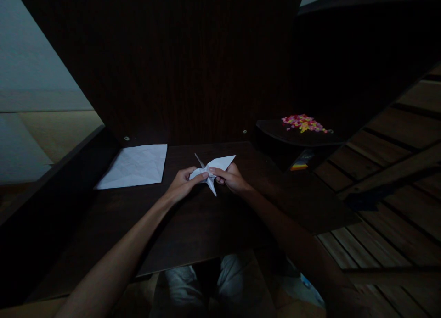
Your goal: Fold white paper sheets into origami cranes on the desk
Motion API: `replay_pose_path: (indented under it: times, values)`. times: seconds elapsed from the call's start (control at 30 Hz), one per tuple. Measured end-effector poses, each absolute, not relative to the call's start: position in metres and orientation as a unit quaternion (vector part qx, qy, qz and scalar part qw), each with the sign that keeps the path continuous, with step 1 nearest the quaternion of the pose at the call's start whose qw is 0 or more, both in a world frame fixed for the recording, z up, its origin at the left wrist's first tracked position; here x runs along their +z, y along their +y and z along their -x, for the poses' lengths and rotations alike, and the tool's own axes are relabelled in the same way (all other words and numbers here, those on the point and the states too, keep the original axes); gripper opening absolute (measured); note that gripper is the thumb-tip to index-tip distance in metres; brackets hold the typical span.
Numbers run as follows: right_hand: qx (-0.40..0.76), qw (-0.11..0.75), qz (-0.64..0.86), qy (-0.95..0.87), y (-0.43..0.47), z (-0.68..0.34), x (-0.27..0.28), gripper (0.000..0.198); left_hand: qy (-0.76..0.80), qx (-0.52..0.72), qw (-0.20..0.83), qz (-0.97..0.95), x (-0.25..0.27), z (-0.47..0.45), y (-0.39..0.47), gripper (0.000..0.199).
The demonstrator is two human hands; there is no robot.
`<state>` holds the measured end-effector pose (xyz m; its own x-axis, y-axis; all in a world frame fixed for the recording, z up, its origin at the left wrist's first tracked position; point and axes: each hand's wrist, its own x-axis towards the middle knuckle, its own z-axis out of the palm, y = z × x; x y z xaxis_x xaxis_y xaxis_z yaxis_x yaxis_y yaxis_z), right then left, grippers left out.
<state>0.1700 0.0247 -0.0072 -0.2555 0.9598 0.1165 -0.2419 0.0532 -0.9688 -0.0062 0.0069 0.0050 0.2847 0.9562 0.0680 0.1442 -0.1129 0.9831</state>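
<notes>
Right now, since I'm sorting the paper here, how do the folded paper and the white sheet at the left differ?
The folded paper has several projecting points, while the white sheet is spread mostly flat. The folded paper is held between the left hand and right hand; the white sheet lies untouched on the desk. Both are white.

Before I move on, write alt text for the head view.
Left hand and right hand hold a folded white paper figure with pointed ends over a dark desk. A creased white sheet lies to the left; small colorful pieces sit on a shelf at right.
</notes>
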Motion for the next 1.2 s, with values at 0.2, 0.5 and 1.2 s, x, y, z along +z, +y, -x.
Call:
replay_pose_path:
  times: [0.2, 0.5, 1.2]
  values:
    - [0.594, 0.503, 0.347, -0.523, 0.0245, -0.1704, -0.0065, 0.028, 0.452, 0.412, 0.467, -0.638, 0.0033, 0.0055, 0.0073, 0.035]
    - [0.596, 0.494, 0.343, -0.533, 0.0266, -0.1717, -0.0115, 0.028, 0.465, 0.413, 0.458, -0.636, 0.0043, 0.0051, 0.0057, 0.035]
    - [0.542, 0.545, 0.387, -0.509, 0.0289, -0.1681, -0.0108, 0.032, 0.472, 0.422, 0.446, -0.632, 0.0068, 0.0032, 0.0044, 0.034]
